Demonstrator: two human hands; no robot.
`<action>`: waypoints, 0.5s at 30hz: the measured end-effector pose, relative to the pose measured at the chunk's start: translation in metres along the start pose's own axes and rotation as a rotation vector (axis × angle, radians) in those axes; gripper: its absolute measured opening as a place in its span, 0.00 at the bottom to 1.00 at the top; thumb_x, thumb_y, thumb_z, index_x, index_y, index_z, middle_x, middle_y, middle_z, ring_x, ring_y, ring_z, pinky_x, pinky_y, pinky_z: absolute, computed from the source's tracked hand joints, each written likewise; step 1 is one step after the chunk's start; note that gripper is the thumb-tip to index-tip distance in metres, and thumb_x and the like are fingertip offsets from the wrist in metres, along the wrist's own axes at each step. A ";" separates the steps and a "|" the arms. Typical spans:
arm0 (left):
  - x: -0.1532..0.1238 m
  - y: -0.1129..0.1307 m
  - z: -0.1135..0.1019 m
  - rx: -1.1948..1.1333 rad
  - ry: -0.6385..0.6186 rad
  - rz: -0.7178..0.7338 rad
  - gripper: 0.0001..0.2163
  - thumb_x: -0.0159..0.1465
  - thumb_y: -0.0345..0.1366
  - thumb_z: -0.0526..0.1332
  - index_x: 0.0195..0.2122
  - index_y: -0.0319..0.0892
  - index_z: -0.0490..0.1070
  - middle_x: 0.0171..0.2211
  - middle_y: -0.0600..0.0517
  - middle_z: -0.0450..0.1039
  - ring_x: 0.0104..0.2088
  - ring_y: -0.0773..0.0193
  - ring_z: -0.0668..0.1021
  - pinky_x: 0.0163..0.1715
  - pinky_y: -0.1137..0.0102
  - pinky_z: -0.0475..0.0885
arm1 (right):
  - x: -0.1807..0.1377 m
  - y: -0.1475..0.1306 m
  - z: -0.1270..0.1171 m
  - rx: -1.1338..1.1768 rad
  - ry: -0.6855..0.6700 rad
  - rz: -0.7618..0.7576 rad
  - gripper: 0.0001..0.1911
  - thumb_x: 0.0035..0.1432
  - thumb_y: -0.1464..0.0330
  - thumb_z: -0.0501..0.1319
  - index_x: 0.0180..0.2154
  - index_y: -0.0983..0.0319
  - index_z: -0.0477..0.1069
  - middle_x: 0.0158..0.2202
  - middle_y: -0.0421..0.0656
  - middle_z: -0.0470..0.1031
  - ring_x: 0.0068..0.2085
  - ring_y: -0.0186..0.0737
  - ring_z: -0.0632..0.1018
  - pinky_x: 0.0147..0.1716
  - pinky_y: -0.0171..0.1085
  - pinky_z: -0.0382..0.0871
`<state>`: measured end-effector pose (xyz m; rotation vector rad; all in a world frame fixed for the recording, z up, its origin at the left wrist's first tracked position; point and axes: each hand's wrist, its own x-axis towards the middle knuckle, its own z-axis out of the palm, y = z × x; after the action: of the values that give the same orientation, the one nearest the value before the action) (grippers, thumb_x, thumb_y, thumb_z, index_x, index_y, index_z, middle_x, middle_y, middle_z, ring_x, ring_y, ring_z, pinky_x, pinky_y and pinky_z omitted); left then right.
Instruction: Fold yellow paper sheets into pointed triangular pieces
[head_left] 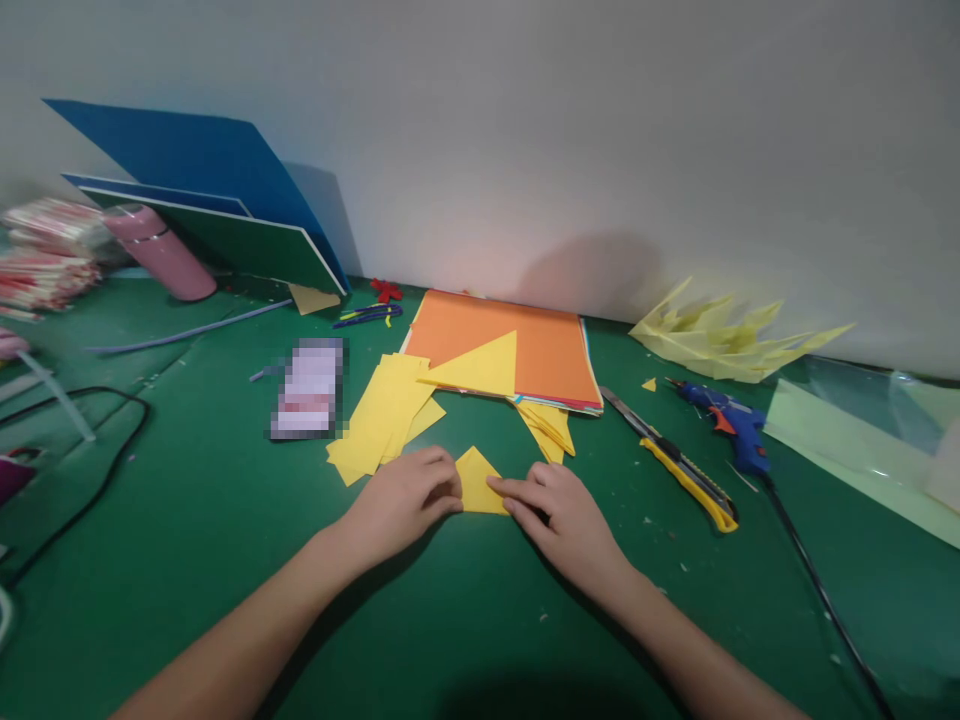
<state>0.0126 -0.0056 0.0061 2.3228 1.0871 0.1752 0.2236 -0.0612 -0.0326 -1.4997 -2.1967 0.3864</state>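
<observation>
A small folded yellow paper piece (pixel 477 478) lies on the green mat (pixel 225 540) near the front. My left hand (pixel 409 497) pinches its left edge with curled fingers. My right hand (pixel 559 510) presses on its right side, the index finger laid across the paper. Just behind lies a pile of yellow paper sheets (pixel 386 410). A yellow paper triangle (pixel 480 368) rests on a stack of orange paper (pixel 517 345).
A yellow utility knife (pixel 679 465) and a blue glue gun (pixel 731 425) with its cable lie at the right. Folded yellow shapes (pixel 720 335) sit by the wall. Blue boards (pixel 202 190), a pink bottle (pixel 161 253) and a black cable (pixel 112 470) are on the left.
</observation>
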 end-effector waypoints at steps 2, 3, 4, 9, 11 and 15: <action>0.002 0.000 0.001 -0.003 -0.006 0.006 0.03 0.61 0.33 0.61 0.30 0.42 0.70 0.34 0.55 0.69 0.33 0.65 0.73 0.34 0.71 0.66 | 0.002 -0.003 0.001 0.016 0.011 0.049 0.11 0.62 0.69 0.57 0.44 0.58 0.76 0.25 0.41 0.66 0.31 0.40 0.69 0.29 0.36 0.60; 0.003 -0.001 0.001 -0.003 -0.013 0.012 0.03 0.61 0.33 0.62 0.30 0.42 0.70 0.34 0.55 0.68 0.33 0.66 0.73 0.33 0.71 0.66 | 0.003 -0.005 0.001 0.020 0.014 0.064 0.10 0.61 0.69 0.58 0.43 0.58 0.76 0.24 0.40 0.66 0.31 0.40 0.69 0.30 0.37 0.59; 0.003 -0.001 0.001 0.002 -0.020 0.018 0.03 0.61 0.34 0.62 0.30 0.42 0.70 0.34 0.55 0.68 0.33 0.66 0.72 0.33 0.72 0.65 | 0.003 -0.006 0.001 0.021 0.015 0.075 0.09 0.60 0.69 0.59 0.42 0.58 0.76 0.24 0.40 0.67 0.31 0.40 0.70 0.30 0.37 0.59; 0.005 0.002 0.005 0.071 -0.019 0.010 0.03 0.62 0.35 0.60 0.32 0.44 0.72 0.34 0.55 0.67 0.33 0.66 0.73 0.31 0.73 0.64 | 0.005 -0.009 0.000 0.016 -0.011 0.089 0.09 0.60 0.68 0.59 0.42 0.57 0.74 0.27 0.41 0.69 0.32 0.41 0.70 0.30 0.37 0.57; 0.006 0.006 0.009 0.136 0.000 -0.028 0.05 0.63 0.38 0.59 0.33 0.43 0.72 0.34 0.54 0.66 0.33 0.64 0.73 0.30 0.72 0.64 | 0.005 -0.009 0.000 0.017 -0.018 0.102 0.08 0.60 0.67 0.59 0.42 0.58 0.74 0.27 0.41 0.69 0.32 0.41 0.70 0.30 0.37 0.57; 0.008 0.016 0.015 0.268 -0.004 -0.108 0.09 0.64 0.41 0.58 0.34 0.41 0.71 0.35 0.52 0.66 0.31 0.63 0.73 0.28 0.71 0.64 | 0.006 -0.012 0.000 0.023 -0.030 0.140 0.08 0.60 0.66 0.59 0.41 0.58 0.74 0.29 0.41 0.71 0.33 0.43 0.71 0.32 0.38 0.57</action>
<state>0.0337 -0.0146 0.0017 2.4864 1.2982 -0.0180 0.2121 -0.0599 -0.0257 -1.6501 -2.1085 0.4802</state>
